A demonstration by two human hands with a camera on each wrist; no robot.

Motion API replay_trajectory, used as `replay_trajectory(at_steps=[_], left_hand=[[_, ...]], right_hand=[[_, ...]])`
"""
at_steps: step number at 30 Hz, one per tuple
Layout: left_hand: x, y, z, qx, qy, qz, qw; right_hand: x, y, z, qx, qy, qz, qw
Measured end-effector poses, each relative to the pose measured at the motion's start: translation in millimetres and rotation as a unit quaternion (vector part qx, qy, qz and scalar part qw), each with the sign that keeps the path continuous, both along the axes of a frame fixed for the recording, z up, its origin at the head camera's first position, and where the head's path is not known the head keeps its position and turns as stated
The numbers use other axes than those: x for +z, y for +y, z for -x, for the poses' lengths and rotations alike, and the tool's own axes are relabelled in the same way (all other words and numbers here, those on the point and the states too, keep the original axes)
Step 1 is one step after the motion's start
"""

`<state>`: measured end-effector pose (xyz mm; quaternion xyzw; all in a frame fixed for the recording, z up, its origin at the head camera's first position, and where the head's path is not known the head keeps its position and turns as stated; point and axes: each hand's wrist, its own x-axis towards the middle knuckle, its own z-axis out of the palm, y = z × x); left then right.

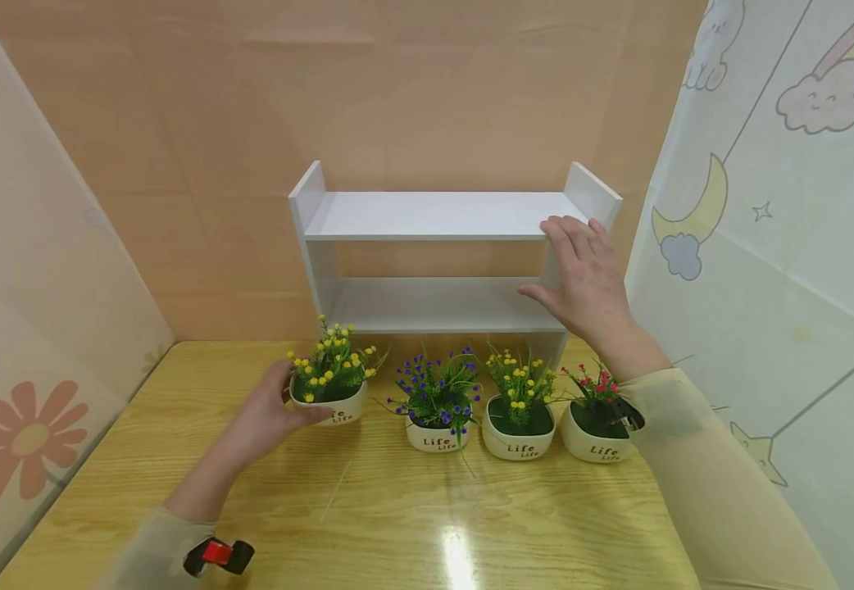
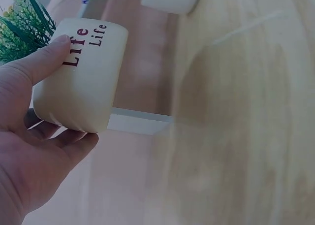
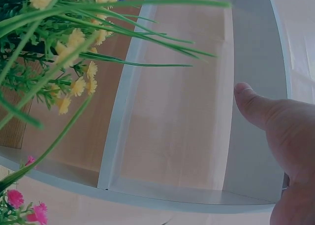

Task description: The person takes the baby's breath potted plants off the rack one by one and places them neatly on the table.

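In the head view my left hand (image 1: 287, 410) grips a white pot of yellow flowers (image 1: 333, 369) at the shelf's lower left, thumb on the front. The left wrist view shows the same pot (image 2: 83, 77) tilted, fingers under its side and thumb near the "Life" lettering. My right hand (image 1: 585, 279) reaches up to a white two-tier shelf (image 1: 434, 215); its extended fingers rest at the right front of the top board. The thumb (image 3: 256, 104) is spread out below that board, and the right wrist view hides the other fingers.
In a row before the shelf stand pots with purple flowers (image 1: 438, 436), yellow flowers (image 1: 519, 442) and red flowers (image 1: 597, 447), the last beneath my right forearm. They rest on a wooden table (image 1: 397, 524). Patterned cloth walls (image 1: 781, 246) flank it.
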<state>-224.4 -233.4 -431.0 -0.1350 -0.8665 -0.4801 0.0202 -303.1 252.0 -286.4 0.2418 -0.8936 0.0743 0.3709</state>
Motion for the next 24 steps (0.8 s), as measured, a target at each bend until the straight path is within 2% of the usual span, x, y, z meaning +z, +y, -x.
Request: replay_trajectory(at_steps=[10, 17, 24], left_hand=[[-17.9, 4.5, 2.8, 0.0, 0.0, 0.002, 1.0], [-26.0, 4.7, 6.4, -0.014, 0.002, -0.003, 0.9999], [-31.3, 4.2, 7.2, -0.01, -0.008, 0.002, 0.9999]], right_hand=[[-0.4, 0.8, -0.7, -0.001, -0.002, 0.003, 1.0], [-0.6, 1.7, -0.9, -0.004, -0.003, 0.001, 1.0], [-0.9, 1.6, -0.6, 0.001, -0.001, 0.004, 1.0]])
